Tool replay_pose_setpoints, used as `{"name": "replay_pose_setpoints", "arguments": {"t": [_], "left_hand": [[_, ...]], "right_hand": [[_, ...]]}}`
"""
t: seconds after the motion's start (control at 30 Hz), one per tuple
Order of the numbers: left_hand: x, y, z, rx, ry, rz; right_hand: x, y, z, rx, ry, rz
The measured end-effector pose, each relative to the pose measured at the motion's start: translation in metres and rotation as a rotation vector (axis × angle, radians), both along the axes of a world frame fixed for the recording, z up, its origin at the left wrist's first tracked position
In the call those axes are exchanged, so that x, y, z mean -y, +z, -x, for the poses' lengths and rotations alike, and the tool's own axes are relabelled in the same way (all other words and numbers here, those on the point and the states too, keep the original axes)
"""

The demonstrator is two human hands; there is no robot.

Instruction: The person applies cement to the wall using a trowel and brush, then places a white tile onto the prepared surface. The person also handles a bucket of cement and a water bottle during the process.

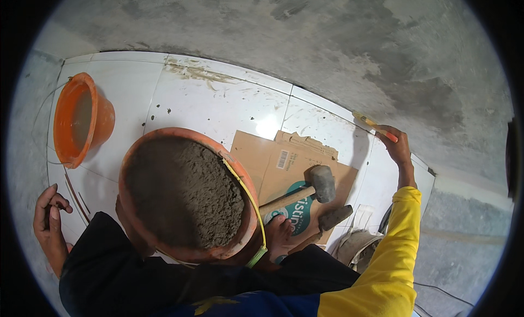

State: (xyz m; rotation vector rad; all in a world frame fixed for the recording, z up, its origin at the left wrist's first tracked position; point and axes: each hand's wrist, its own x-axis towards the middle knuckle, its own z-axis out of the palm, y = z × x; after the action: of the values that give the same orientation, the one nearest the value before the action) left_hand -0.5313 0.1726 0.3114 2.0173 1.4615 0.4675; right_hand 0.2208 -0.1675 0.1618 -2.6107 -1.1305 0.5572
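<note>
My right hand (397, 148), at the end of a yellow sleeve, is closed around a slim tool (376, 127) with a yellow front part and an orange-red end. The tool's tip reaches the seam where the white tiles meet the grey wall; its exact kind is unclear. My left hand (52, 224) is out past my left knee, fingers loosely bent and apart, with nothing in it. Between my legs stands an orange bucket (240, 159) filled with wet grey mortar (185, 191). Its yellow handle (243, 186) lies down along the right side.
A smaller orange bucket (103, 120) holding cloudy liquid stands at the far left. Flattened cardboard (344, 175) bears a rubber mallet (323, 184) and a dark block-headed tool (335, 217). A dirty whitish container (357, 249) stands near my right arm. Mortar smears mark the tiles (218, 109) along the wall.
</note>
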Motion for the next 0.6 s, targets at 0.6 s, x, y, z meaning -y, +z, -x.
{"name": "replay_pose_setpoints", "arguments": {"t": [0.6], "left_hand": [[-0.024,-0.012,0.01,-0.037,-0.049,-0.012]], "right_hand": [[0.072,0.019,-0.025,0.237,-0.098,0.065]]}}
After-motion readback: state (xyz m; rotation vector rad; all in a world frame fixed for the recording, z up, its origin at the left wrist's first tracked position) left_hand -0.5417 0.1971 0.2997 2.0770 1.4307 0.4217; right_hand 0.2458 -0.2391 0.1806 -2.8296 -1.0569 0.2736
